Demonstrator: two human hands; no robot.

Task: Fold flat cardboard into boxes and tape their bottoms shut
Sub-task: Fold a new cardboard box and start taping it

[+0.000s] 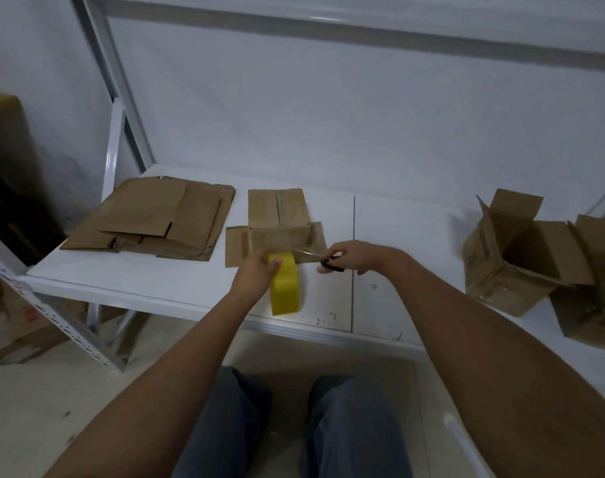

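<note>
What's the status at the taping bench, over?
Left hand grips yellow tape roll. Right hand holds black scissors at the tape strip. Folded brown cardboard box waits behind. Nothing obstructing.

Both arms reach forward, left hand (256, 272) and right hand (351, 257) gripping.

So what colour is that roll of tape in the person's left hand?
Bright yellow roll of tape, seen in the head view.

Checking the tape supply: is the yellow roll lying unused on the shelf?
No, the left hand grips the yellow tape roll, clear tape stretched toward the right hand.
</note>
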